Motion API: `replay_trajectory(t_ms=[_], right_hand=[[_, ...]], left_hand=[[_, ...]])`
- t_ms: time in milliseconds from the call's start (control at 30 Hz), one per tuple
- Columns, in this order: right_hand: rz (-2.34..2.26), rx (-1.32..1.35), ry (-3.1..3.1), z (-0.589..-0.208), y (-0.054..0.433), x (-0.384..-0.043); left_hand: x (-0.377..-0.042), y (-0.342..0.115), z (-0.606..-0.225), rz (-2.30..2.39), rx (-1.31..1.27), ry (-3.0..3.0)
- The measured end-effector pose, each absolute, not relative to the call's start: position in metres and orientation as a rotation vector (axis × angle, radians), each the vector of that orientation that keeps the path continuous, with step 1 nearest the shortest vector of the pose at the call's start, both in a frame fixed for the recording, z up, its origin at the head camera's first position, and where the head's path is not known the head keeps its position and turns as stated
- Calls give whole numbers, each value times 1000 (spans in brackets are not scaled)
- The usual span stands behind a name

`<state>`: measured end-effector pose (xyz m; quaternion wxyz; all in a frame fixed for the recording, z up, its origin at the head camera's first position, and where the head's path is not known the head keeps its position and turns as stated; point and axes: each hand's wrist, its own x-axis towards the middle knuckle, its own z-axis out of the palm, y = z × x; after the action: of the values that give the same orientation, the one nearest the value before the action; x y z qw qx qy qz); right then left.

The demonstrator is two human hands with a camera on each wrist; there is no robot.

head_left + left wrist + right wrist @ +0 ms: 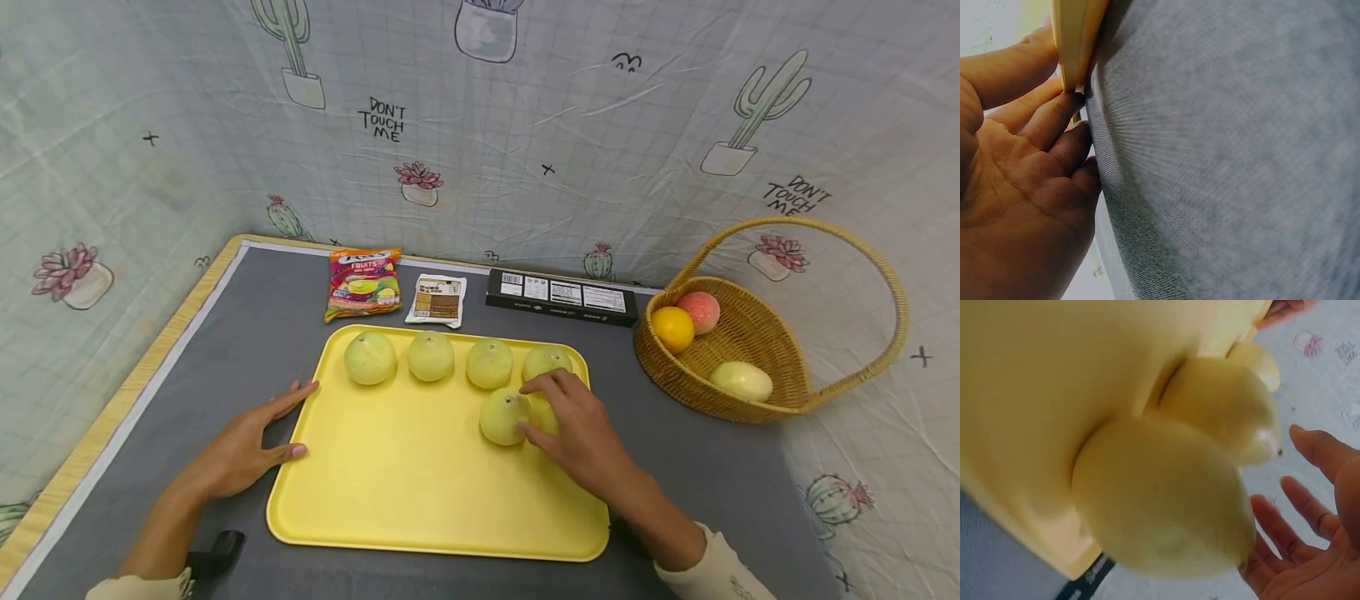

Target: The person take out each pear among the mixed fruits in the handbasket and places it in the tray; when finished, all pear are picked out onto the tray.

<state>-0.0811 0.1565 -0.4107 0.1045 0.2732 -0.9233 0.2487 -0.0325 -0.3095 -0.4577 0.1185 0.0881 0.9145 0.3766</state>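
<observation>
My right hand [573, 425] is over the right part of a yellow tray [405, 467]. Its spread thumb and index finger lie around a pale green round fruit [504, 416]; contact is hard to tell. In the right wrist view the fingers look loose and the thumb stands apart from the fruits [1166, 500]. Beneath that hand another green fruit [543, 415] is partly hidden. Behind these, several alike fruits [431, 356] form a row along the tray's far side. On the tray's left rim, my left hand [240, 450] rests with straight fingers and thumb touching the edge.
A wicker basket [780, 342] with a tall handle stands at the right, holding an orange [672, 329], a peach [699, 312] and a pale oval fruit [741, 381]. Behind the tray lie a candy bag [364, 284], a white-brown packet [437, 300] and a black box [561, 297].
</observation>
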Motion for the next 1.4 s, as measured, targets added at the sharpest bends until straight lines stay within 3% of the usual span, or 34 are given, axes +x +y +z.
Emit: replay_trajectory(t_ms=[800,1400], right_hand=[[770,427,-2592,-384,252,-99],[800,-34,-2584,-395,347,-120]], left_hand=[[-31,-310,-458,1110,234,2677],[-32,-308,-457,1110,236,2672]])
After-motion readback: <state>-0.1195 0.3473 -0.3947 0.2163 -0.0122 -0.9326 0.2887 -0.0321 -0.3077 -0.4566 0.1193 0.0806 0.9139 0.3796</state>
